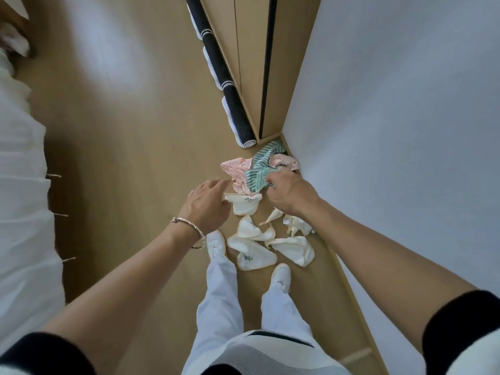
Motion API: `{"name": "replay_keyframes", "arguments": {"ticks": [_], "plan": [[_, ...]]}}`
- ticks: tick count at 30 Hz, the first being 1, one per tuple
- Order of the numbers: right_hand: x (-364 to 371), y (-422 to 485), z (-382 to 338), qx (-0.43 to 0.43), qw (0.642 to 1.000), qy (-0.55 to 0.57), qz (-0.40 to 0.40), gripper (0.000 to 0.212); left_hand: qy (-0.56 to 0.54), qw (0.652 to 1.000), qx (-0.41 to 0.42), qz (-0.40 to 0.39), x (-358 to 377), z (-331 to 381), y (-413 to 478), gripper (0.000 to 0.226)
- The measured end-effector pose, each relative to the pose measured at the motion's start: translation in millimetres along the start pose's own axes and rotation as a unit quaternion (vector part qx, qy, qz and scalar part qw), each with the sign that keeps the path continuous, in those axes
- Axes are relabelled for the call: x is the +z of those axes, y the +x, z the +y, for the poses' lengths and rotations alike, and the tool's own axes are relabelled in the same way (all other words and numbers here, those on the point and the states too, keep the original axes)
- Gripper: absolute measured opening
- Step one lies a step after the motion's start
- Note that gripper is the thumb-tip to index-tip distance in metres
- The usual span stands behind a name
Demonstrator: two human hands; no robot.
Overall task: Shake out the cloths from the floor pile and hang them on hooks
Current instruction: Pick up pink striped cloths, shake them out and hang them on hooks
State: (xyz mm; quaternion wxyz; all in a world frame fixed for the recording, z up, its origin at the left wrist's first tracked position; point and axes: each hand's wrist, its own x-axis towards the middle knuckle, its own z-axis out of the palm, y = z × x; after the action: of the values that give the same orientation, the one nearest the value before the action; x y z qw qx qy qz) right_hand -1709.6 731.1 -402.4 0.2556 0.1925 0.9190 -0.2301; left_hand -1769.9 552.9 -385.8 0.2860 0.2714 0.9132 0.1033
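Green striped cloth (257, 173) sits crumpled on top of the pile (244, 208), right under the fingers of the right hand (289, 194). A pink cloth (234, 167) is tangled beneath it, just ahead of the left fingertips. Nearer the person than both sets of fingers, several cream cloths (254, 255) lie scattered on the wooden floor (130, 163), along the foot of the wall (392, 131). No hooks are in view.

By the look of them these are small, thin, soft cloths: light, limp, with nothing to break, and unlikely to slip from a pinch. The trouble I would expect is tangling, since the green and pink ones are folded through each other and lifting one may drag its neighbour up. A corner or hem edge looks the best place to take hold, so the cloth hangs free and opens with a shake. A bunched middle would keep it balled.

The right fingers (272, 182) are curled down into the green cloth and have a fold of it bunched in their grasp. The tips are buried in the fabric, so I cannot tell which part they have. The left hand (207, 204) is spread and holds nothing, its fingers (217, 184) straight and reaching toward the pink cloth's edge. They are close to it, but whether they touch is unclear. A thin bracelet (189, 226) rings that wrist.
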Motion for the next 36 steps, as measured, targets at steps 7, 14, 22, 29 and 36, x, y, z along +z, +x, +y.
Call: {"name": "replay_keyframes", "arguments": {"ticks": [7,14,22,29,36], "plan": [[32.6,87.9,14.1,0.07,0.996,0.03,-0.041,0.035,0.043,0.995,0.065,-0.07,25.7,-34.9,108.9,0.057],[103.9,219.0,42.9,0.077,0.995,0.039,-0.059,0.032,0.066,0.991,0.098,-0.056,95.4,-82.6,230.0,0.058],[264.4,341.3,98.3,0.082,0.988,0.039,-0.127,0.038,0.07,0.992,0.036,-0.103,255.0,-176.6,322.2,0.053],[374.7,420.7,129.3,0.066,0.986,0.049,-0.145,0.042,0.084,0.984,-0.003,-0.155,375.7,-233.4,375.3,0.05],[443.1,478.7,141.2,0.029,0.984,0.037,-0.171,0.045,0.078,0.986,0.001,-0.147,443.5,-261.8,408.2,0.048]]}}
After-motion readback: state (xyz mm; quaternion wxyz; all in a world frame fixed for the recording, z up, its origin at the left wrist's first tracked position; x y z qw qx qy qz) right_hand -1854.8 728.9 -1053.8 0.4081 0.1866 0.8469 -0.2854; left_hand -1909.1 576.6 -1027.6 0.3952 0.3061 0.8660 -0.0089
